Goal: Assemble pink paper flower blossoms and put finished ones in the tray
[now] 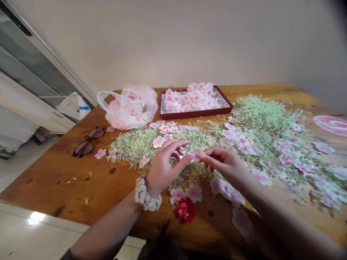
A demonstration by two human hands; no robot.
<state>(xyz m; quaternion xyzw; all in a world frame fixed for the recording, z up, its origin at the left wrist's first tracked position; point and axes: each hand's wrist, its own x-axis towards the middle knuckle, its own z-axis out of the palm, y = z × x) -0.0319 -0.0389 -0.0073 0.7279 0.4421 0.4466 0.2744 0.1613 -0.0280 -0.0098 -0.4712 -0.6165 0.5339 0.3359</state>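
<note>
The right hand [225,163] and left hand [162,167] meet low on the desk [54,187], with a small pink artificial blossom [193,155] between them. The right fingers [208,153] are nearly closed and pinch the blossom at their tips. The left fingers [176,144] are curved and partly open, with the thumb against the blossom's edge; whether they grip it, I cannot tell. A fabric scrunchie [146,195] circles the left wrist.

Pale green shredded filler [257,115] spreads beneath and around the hands, strewn with more pink blossoms [244,142]. At 6 o'clock from the hands lies a red blossom [186,209]. A dark red tray [196,114] heaped with blossoms sits at 12 o'clock, a translucent plastic bag [130,108] at 11, and eyeglasses [88,142] at 10.
</note>
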